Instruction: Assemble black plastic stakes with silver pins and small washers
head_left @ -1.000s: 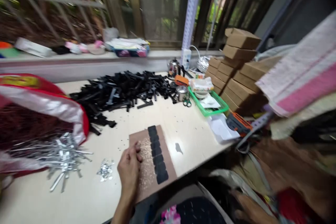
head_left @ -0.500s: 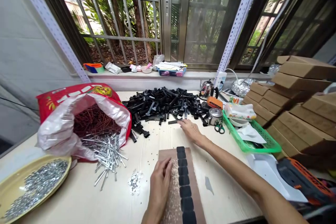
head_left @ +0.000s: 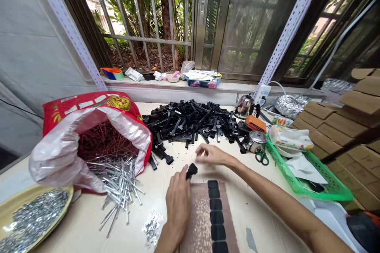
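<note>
Left grip on black part, scissors, basket

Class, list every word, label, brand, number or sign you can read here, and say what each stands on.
No text can be read with certainty.
Red bag: yellow emblem and pale printed patches, too small to read.
Kettle: a small coloured mark, unreadable.
Patterned pack: no legible words.
Black piece in the left hand: no lettering shows.

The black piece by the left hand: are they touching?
Touching. The head view shows the left hand gripping the black piece, no gap between.
</note>
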A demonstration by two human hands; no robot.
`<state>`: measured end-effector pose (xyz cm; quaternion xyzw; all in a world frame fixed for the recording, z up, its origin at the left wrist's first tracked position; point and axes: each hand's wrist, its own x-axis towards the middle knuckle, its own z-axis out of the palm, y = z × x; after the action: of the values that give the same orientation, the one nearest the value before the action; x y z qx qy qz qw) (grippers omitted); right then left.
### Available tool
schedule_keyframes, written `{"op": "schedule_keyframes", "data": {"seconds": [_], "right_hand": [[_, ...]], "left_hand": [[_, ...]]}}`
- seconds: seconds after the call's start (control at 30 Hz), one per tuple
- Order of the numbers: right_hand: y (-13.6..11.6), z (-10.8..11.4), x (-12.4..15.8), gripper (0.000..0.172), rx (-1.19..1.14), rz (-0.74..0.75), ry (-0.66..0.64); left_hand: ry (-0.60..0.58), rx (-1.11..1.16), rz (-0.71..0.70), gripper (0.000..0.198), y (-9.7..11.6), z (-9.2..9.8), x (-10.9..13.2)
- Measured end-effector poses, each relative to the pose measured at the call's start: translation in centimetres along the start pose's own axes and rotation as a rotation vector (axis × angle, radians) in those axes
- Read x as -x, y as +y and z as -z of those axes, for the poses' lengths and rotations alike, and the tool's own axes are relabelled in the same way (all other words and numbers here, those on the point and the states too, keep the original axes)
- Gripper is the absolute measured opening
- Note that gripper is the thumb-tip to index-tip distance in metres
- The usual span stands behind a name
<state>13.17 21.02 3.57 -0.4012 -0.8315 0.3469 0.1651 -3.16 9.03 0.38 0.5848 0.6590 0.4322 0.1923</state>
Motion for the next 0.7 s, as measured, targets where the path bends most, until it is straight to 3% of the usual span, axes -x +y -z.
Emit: {"op": "schedule_keyframes", "data": {"seconds": [0.1, 0.17, 0.23, 0.37, 0.47, 0.5, 0.57, 0.63, 0.7], "right_hand": [[1.7, 0.9, -3.1, 0.010, 0.131, -0.282, 0.355], [2.5, 0.7, -4.4, 0.010, 0.140, -0.333, 0.413], [2.5, -0.3, -4.1, 0.010, 0.116, -0.334, 0.432], [0.0, -3.8, 0.0, 0.004, -0.040, -0.233, 0.384], [-2.2, -5.4, 1.9, 0.007, -0.286, 0.005, 0.158], [-2.6, -5.5, 1.6, 0.010, -0.302, 0.069, 0.110], [-2.6, -5.0, -0.6, 0.014, -0.151, 0.112, 0.159], [-2.1, -4.2, -4.1, 0.017, 0.174, 0.076, 0.300], [-1.5, -3.5, -7.3, 0.021, 0.451, 0.041, 0.345]], "left_hand": [[-0.046, 0.483, 0.444, 0.043, 0.2, 0.7, -1.0], [-0.082, 0.772, 0.659, 0.049, 0.6, 1.1, -1.7], [-0.080, 0.957, 0.773, 0.049, 0.9, 1.4, -2.2], [-0.084, 1.132, 0.802, 0.041, 0.7, 1.1, -2.6], [-0.133, 1.271, 0.768, 0.039, 0.1, 0.8, -2.8], [-0.137, 1.298, 0.751, 0.041, -0.1, 0.8, -2.9], [-0.077, 1.289, 0.708, 0.046, -0.7, 0.9, -3.1], [0.070, 1.187, 0.656, 0.046, -1.1, 1.1, -3.3], [0.206, 0.989, 0.614, 0.042, -1.4, 1.4, -3.2]]}}
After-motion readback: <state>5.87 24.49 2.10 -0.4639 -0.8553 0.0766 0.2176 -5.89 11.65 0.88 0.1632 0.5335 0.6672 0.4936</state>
